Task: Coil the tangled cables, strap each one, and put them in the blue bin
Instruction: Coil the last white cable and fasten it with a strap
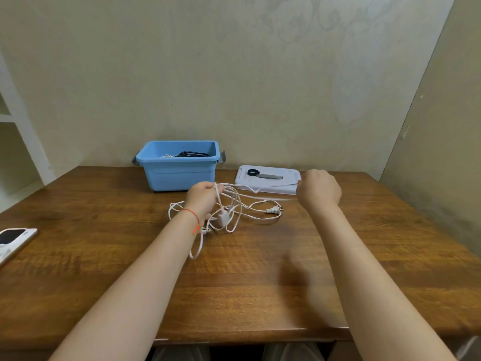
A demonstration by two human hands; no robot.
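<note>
A tangled white cable with a small adapter block and a two-pin plug lies on the wooden table. My left hand grips several of its loops, raised above the table. My right hand is fisted on a strand of the same cable, drawn taut toward the right. The blue bin stands behind the tangle with a black cable and a white one inside. A strap, black ring and grey tail, lies on the white lid.
A phone lies at the table's left edge. White shelving stands at the far left. The wall runs close behind the bin, and a second wall closes in on the right.
</note>
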